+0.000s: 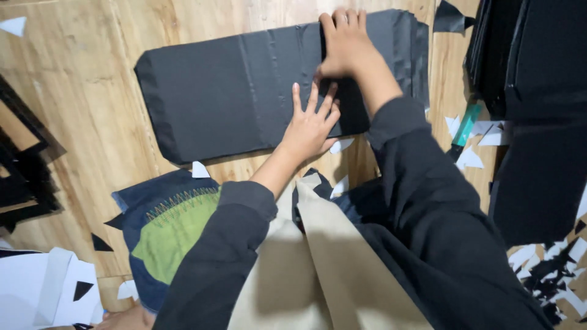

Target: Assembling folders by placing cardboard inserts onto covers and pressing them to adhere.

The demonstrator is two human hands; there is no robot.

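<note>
At the far left edge, well left of the big black sheet, a stack of dark flat frames [18,177] lies on the light wooden floor [85,91]. Below the sheet's left corner sits a folded piece of blue denim with a green patch and a row of zigzag stitches [162,235]; left of that, at the bottom corner, lie white paper pieces [43,290] with small black triangles on them.

The large black rectangular sheet of wrapped board [226,91] lies flat on the floor, spanning the upper middle, its long side running left to right, with glossy black strips crossing it near the middle.

The left hand [310,125], in a dark sleeve, rests on the sheet's lower edge with fingers spread wide and flat, pressing down and holding nothing. Just to its right and above, the right hand [344,43] lies palm down near the sheet's upper edge, fingers together and stretched out, also pressing flat with nothing gripped. The two hands are close, nearly touching.

Below the sheet, between the arms, a tan paper sheet [330,263] lies over the person's lap.

Right of the sheet lie white paper offcuts [471,159] and a teal-handled tool [465,128], then a tall pile of black boards [538,91] at the right edge, with black and white scraps [556,275] below it.
</note>
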